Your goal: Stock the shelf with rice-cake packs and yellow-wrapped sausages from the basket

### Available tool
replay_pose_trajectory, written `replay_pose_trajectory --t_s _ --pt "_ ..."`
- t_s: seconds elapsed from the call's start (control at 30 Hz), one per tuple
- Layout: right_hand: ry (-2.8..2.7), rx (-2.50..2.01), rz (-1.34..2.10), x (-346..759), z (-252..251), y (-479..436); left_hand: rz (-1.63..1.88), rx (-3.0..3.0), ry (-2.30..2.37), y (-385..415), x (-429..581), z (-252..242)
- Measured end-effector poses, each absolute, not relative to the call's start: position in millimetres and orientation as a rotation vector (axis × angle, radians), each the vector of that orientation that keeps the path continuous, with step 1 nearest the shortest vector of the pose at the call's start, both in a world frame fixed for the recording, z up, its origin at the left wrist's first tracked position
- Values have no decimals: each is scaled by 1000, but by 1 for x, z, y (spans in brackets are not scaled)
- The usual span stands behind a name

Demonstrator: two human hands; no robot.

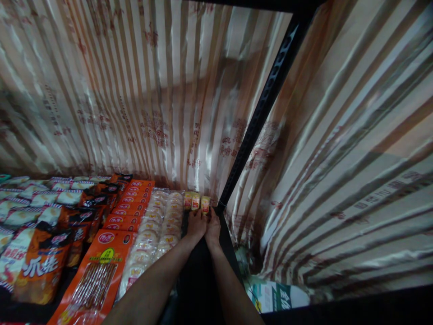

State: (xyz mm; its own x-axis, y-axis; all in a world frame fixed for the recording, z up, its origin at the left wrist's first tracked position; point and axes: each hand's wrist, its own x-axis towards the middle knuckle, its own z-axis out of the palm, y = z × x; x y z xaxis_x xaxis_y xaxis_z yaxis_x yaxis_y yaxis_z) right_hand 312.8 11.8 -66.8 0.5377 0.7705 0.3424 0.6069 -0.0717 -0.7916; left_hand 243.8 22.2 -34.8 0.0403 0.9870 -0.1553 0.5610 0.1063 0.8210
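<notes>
Both arms reach far forward over the dark shelf. My left hand (196, 225) and my right hand (213, 224) are side by side near the back corner. Between their closed fingertips is a small yellow-and-red snack pack (204, 204), standing upright. Just left of it stand similar yellow packs (195, 201) against the back. My left hand is close to the rows of clear-wrapped round white pastries (172, 216). The fingertips are small and dim, and partly hidden behind the hands.
Orange snack packets (98, 266) lie overlapping in a row, with black-and-orange bags (43, 266) further left. A black slotted post (260, 113) rises at the corner. Striped wrinkled sheeting (152, 90) hangs behind and to the right. A green-and-white package (275, 295) lies lower right, beyond the shelf edge.
</notes>
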Motion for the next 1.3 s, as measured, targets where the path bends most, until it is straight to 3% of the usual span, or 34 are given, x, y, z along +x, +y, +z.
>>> replay_pose_trajectory --t_s 0.27,1.3 --pt "-1133 -1549 318 311 -70 11 633 1567 1633 21 239 -30" --pt "-1174 -1656 179 306 -61 4 740 1565 1641 6 235 -14"
